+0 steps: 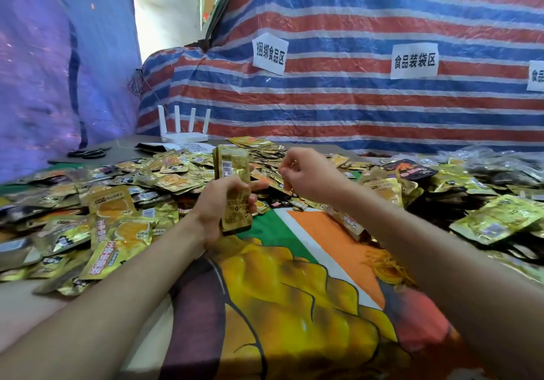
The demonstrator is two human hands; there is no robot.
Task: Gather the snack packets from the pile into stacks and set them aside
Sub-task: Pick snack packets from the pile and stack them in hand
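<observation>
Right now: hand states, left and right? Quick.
Left hand: grips a stack of gold snack packets, held upright.
Right hand: fingers curled above the pile, nothing visible in them.

The stack (232, 163) in my left hand (217, 205) stands before the pile (117, 217), my right hand (309, 173) just right of it, the router (184, 135) behind the pile.

We see a bright, evenly lit scene. Daylight enters through the overexposed gap (167, 11) at upper left, where detail is washed out. The foil packets (123, 232) throw small glints. A soft shadow lies on the printed cloth (294, 291) beside the forearms (117, 306). Wide-angle distortion bows the striped tarp (382, 108) and stretches the lower corners; the purple sheet (44, 70) at left is smeared and soft.
</observation>
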